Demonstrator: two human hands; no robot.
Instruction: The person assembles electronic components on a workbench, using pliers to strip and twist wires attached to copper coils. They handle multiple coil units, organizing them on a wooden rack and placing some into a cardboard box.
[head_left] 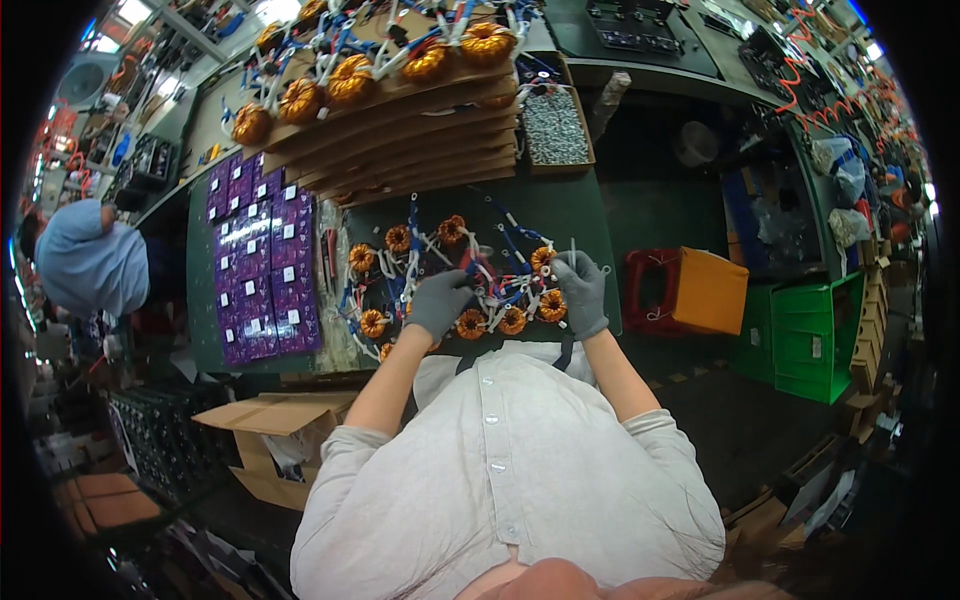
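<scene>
My left hand [440, 303], in a grey glove, is closed with its fingertips at a tangle of wires [488, 282]; what it pinches is too small to make out. My right hand [585, 298], also gloved, is closed on a thin pale strip [573, 246] that sticks up from its fingertips. Beside that hand sits a copper-wound toroid coil [552, 306]. Several more such coils, including one farther off [452, 229] and one between my hands [471, 323], lie around the wires, with blue, white and red leads on the green tabletop [590, 215].
Stacked cardboard layers [400, 130] bearing coils stand at the back. Purple circuit boards [255, 260] lie to the left. A box of small metal parts [556, 128] is at back right. A red stool [652, 290], orange box [710, 290] and green crate [805, 335] stand right. A co-worker [90, 258] is far left.
</scene>
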